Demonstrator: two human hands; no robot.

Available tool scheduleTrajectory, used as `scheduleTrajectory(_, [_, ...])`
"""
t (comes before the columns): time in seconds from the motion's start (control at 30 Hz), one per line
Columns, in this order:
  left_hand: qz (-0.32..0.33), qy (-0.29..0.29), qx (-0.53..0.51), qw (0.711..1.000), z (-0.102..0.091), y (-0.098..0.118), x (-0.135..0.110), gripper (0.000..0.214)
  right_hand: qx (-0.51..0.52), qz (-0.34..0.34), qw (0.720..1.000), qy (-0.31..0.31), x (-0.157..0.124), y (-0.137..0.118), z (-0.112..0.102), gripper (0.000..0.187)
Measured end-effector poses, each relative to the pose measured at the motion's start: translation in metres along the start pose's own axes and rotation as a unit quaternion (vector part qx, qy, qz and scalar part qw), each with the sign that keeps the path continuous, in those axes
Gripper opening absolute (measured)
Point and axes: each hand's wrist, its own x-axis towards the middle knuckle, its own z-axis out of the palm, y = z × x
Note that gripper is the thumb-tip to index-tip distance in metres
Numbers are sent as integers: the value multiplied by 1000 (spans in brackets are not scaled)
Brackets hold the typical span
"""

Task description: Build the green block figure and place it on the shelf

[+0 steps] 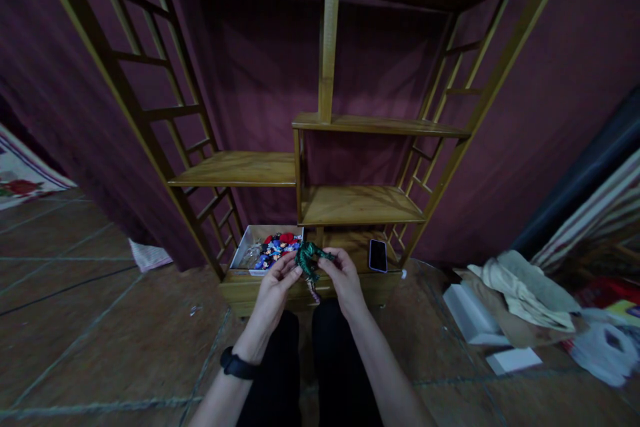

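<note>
A shiny dark green toy figure (pixel 307 259) is held between my two hands, in front of the low base of a wooden shelf unit. My left hand (pixel 279 278) pinches its left side, and a black band sits on that wrist. On the figure's other side, a limb-like part is gripped by the fingers of my right hand (pixel 343 275). A thin, paler part hangs below it. Just behind my left hand stands a white box (pixel 240 252) holding several small red, blue and white figures (pixel 280 247).
A phone (pixel 378 255) lies on the base's right side. The wooden shelves (pixel 240 168) rise ahead against a purple curtain. White boxes (pixel 473 313), cloth (pixel 525 287) and a plastic bag (pixel 605 347) lie on the tiled floor at right.
</note>
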Motion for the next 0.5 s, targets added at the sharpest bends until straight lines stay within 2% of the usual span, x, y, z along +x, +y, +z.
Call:
scheduleTrajectory(0.2, [-58,13,-101,993,-2,0,1,38,-70,-30,997,-27,-2,-8,3,22])
scheduleTrajectory(0.37, [-94,18,-151,984,-1,1,-1,17,-93,-27,994,-40,0,0,0,26])
scheduleTrajectory(0.5, [-121,25,-185,975,1,1,-5,18,-102,-24,993,-56,0,5,0,33])
